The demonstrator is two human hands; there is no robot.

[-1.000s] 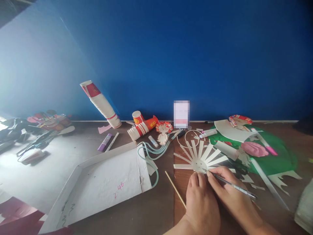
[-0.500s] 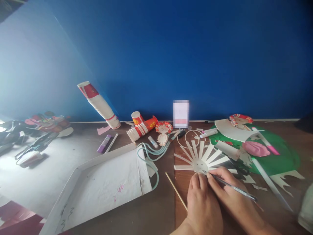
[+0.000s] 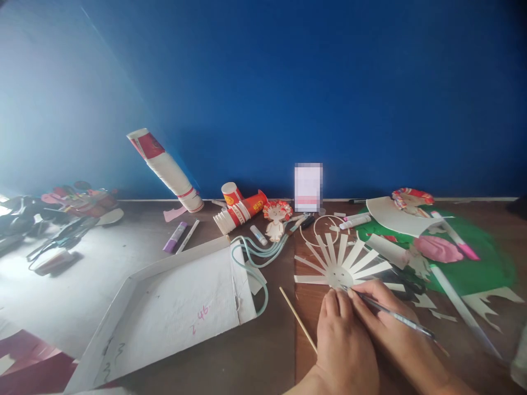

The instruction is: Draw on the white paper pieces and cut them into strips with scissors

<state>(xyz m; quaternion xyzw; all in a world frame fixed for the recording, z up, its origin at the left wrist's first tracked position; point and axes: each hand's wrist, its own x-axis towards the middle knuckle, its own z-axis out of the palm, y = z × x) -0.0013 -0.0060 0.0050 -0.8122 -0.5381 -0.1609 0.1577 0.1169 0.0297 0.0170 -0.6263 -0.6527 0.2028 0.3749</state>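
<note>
A white paper cup cut into strips (image 3: 338,275) lies with its strips fanned out. Small dark marks show on its round base. My left hand (image 3: 345,334), fingers pressed together, grips the near edge of this cut cup; the fingertips partly hide it. Pinched in my right hand (image 3: 385,310) is a pen (image 3: 405,319), its tip down at the lower part of the round base. Both hands touch side by side. A wooden stick (image 3: 297,318) lies left of my left hand. Just beyond the strips are white rings (image 3: 315,233).
A white box lid (image 3: 173,312) lies to the left, with pale cables (image 3: 263,253) beside it. Stacked paper cups (image 3: 168,175) lean by the blue wall (image 3: 263,88). Paper scraps, markers and a pink piece (image 3: 438,248) lie around a green sheet (image 3: 489,263) at right.
The view has shifted slightly, so most things sit a little differently in the picture. Both hands keep nearly the same pose at the cut cup, the pen still at its base.
</note>
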